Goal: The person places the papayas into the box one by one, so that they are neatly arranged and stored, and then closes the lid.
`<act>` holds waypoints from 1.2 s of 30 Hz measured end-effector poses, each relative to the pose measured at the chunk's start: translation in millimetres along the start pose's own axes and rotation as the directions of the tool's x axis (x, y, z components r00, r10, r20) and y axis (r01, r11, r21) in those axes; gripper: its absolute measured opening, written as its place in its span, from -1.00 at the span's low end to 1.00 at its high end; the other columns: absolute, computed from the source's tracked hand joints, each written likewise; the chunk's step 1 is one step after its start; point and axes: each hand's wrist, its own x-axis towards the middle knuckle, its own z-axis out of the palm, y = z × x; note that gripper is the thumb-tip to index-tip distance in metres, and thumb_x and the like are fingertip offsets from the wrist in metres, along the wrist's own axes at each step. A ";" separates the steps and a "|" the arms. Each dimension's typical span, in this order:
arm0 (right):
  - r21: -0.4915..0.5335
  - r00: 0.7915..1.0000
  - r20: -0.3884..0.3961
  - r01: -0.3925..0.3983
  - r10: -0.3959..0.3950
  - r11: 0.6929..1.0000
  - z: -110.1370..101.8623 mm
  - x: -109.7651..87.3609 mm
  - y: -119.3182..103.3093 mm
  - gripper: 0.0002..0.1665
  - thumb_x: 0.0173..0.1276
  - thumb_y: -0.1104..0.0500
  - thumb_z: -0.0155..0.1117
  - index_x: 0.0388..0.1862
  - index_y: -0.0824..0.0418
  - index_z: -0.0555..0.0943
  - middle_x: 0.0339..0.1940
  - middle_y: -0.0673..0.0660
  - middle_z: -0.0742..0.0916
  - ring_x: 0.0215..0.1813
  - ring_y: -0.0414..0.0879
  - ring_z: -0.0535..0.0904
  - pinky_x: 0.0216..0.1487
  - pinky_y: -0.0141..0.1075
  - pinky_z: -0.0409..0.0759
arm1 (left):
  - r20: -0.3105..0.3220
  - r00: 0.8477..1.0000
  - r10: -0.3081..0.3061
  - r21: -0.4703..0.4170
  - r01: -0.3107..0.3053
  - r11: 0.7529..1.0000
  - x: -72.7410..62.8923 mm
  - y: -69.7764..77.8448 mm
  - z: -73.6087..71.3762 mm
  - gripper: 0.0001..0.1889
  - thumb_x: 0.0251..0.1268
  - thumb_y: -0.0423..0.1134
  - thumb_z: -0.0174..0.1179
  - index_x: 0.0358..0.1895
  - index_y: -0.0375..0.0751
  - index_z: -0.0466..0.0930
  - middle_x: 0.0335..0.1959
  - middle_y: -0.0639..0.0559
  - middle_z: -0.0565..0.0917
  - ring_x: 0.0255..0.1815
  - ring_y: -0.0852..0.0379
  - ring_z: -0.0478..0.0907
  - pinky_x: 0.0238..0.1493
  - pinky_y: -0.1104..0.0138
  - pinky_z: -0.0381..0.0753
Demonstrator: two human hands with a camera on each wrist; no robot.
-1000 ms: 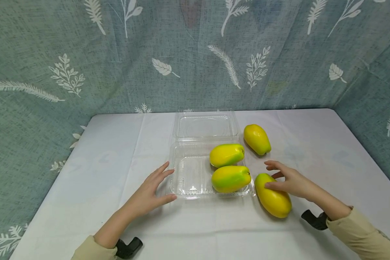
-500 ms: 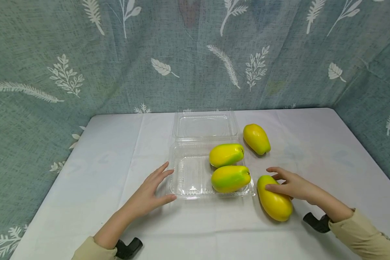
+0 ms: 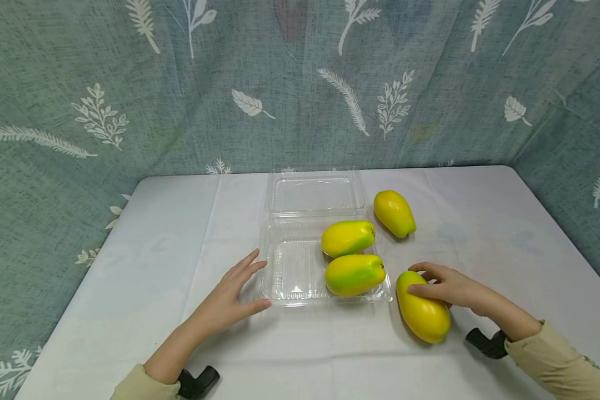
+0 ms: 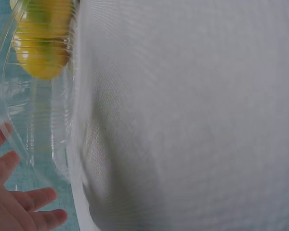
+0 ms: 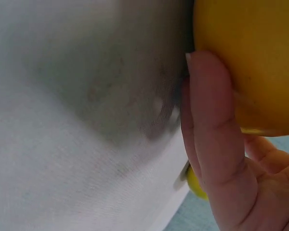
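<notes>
My right hand (image 3: 452,286) grips a yellow mango (image 3: 424,316) on the white cloth, right of a clear plastic clamshell box (image 3: 295,303). Its thumb lies over the mango's top, and the other fingers go round the far side. In the right wrist view, fingers (image 5: 214,106) press along the mango's (image 5: 260,57) side. Two yellow-green mangoes, a rear one (image 3: 347,239) and a front one (image 3: 355,275), lie side by side in the box's right half. My left hand (image 3: 225,300) is spread at the box's left edge, fingertips near the rim; whether they touch is unclear.
Another mango (image 3: 395,214) lies behind and right of the box. The box's lid (image 3: 317,194) is folded back flat toward the far table edge. A patterned blue-green curtain (image 3: 300,83) stands behind the white table (image 3: 170,250).
My right hand and the mango in it have shifted slightly right and toward me, with the fingers closing more around it. My left hand and the box have stayed put.
</notes>
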 end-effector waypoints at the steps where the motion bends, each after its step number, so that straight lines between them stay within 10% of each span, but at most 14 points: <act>1: 0.002 1.000 -0.001 0.002 -0.002 1.000 -0.1 -0.1 0.2 -0.20 0.25 -0.20 0.13 0.31 0.24 0.24 0.19 0.48 0.39 0.01 0.13 0.47 -0.24 -0.18 0.54 | 0.001 1.000 0.000 0.001 0.000 1.000 0.0 0.1 0.0 -0.24 0.04 0.07 0.28 0.33 -0.05 0.22 0.46 0.08 0.00 0.43 -0.12 -0.04 0.21 -0.23 0.12; 22: 0.042 0.981 -0.149 0.132 -0.124 0.990 -7.5 2.3 -3.7 -0.16 0.19 -0.04 0.26 0.35 0.28 0.18 0.18 0.34 0.43 0.06 0.12 0.43 -0.07 -0.09 0.52 | 0.004 1.000 -0.004 0.001 0.004 1.000 0.1 0.6 0.0 -0.25 0.06 0.02 0.29 0.34 -0.05 0.21 0.47 0.09 -0.01 0.43 -0.12 -0.06 0.22 -0.23 0.12; 36: -0.001 0.922 -0.280 0.279 -0.268 0.960 -7.1 0.4 -1.6 -0.15 0.18 0.09 0.30 0.36 0.32 0.16 0.28 0.37 0.30 0.18 0.29 0.29 0.09 0.13 0.40 | 0.006 1.000 -0.006 -0.007 0.006 1.000 -0.1 0.8 -0.1 -0.25 0.06 0.03 0.28 0.34 -0.04 0.21 0.47 0.08 -0.01 0.44 -0.13 -0.06 0.21 -0.25 0.10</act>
